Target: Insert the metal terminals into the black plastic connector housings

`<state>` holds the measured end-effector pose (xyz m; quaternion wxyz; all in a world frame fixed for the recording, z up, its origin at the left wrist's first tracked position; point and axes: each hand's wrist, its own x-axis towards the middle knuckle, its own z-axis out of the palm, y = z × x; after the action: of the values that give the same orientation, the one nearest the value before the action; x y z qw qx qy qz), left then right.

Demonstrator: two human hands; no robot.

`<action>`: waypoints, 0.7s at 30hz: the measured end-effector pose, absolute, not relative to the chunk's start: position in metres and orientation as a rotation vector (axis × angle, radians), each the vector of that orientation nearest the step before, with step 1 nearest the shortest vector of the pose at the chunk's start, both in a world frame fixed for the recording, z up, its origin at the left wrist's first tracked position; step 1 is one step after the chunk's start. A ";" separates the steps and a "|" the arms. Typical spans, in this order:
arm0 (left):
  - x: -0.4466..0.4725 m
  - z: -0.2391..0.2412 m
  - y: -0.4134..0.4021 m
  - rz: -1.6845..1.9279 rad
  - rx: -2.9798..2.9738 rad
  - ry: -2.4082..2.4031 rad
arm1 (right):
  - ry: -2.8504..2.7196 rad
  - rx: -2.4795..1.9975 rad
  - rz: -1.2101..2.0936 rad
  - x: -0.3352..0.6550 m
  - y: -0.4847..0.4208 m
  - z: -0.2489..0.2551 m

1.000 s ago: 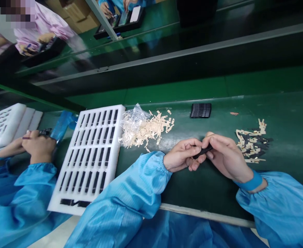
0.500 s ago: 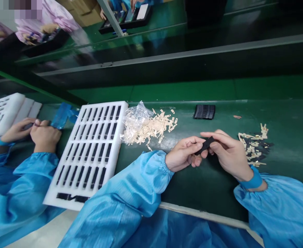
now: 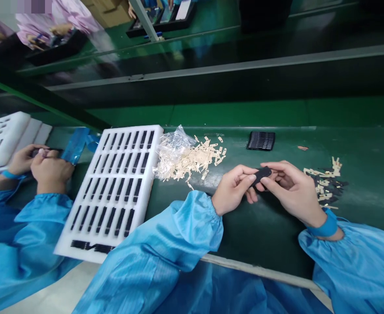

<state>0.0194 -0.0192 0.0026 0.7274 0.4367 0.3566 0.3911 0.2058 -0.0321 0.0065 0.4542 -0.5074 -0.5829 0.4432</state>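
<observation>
Between my hands is a small flat black piece [image 3: 261,175], oblong with a rounded end. My left hand [image 3: 233,186] pinches its near left end between thumb and fingers. The thumb and fingers of my right hand [image 3: 291,185] close on its right end. To the right of my right hand lies a loose pile of black and cream strips [image 3: 329,185]. A heap of small cream tabs [image 3: 200,159] spills from a clear plastic bag [image 3: 175,146], beyond my left forearm. Black slotted parts [image 3: 260,141] lie side by side behind my hands.
Left of my forearm stands a white foam tray [image 3: 111,176] with black pieces in rows of slots. Further left, a co-worker's hands [image 3: 49,168] work near stacked white foam trays [image 3: 7,135]. A reddish scrap [image 3: 303,148] lies on the green table [image 3: 231,235].
The black piece has turned so its flat face and rounded end show more. My right fingers have curled in closer around its end.
</observation>
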 end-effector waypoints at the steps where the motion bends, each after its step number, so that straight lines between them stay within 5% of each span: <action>1: 0.020 0.002 -0.021 0.881 0.996 0.802 | -1.449 -1.256 1.066 0.206 -0.033 0.006; 21: 0.020 -0.002 -0.021 0.820 1.070 0.850 | -1.438 -1.406 1.102 0.206 -0.028 0.008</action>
<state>0.0202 -0.0211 -0.0015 0.6990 0.4800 0.3815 0.3680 0.2056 -0.0277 0.0077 0.4114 -0.5588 -0.5716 0.4379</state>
